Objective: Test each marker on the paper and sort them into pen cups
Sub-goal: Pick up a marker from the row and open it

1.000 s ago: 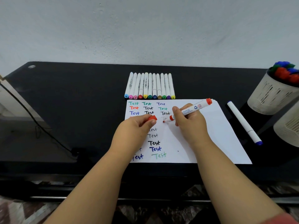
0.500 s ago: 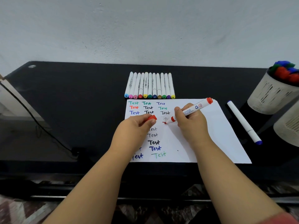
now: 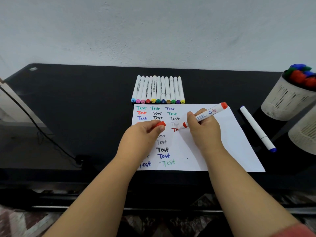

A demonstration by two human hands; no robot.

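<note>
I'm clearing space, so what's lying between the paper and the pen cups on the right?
One capped white marker with a blue end lies on the black desk between the paper and pen cups, per the head view.

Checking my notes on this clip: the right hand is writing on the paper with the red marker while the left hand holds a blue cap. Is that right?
Not quite: the cap pinched in the left hand is red, not blue, as the head view shows. The rest holds: the right hand grips the red marker with its tip on the paper.
</note>
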